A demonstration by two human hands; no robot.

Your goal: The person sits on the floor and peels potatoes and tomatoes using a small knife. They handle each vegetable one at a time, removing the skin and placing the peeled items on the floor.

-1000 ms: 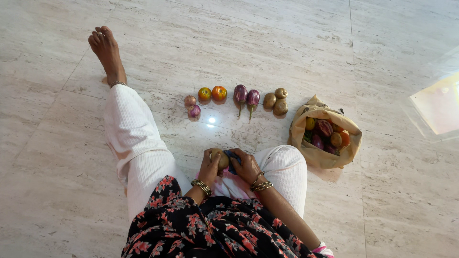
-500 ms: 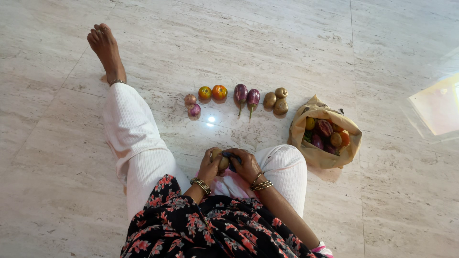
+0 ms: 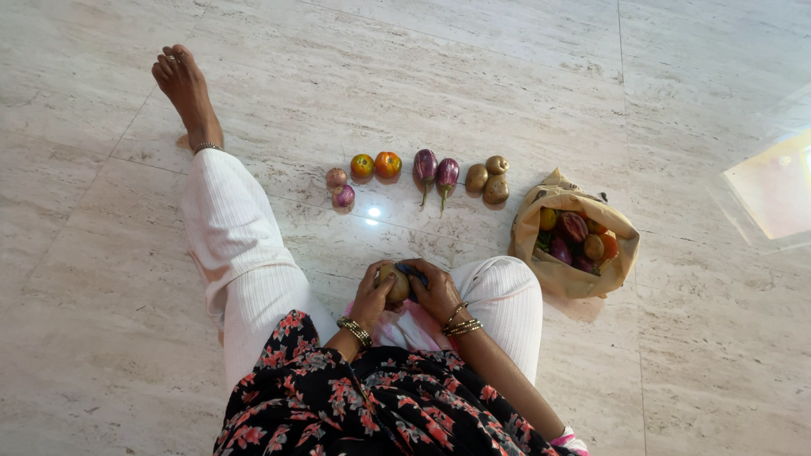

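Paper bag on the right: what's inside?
The brown paper bag holds mixed produce: purple eggplants, an orange-red tomato, a yellowish piece and a brown potato. Anything beneath that top layer is hidden.

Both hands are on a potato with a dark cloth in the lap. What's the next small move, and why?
Probably set the potato down beside the three potatoes on the floor. Left hand and right hand hold it with a dark cloth, and the vegetables lie grouped by kind in a row.
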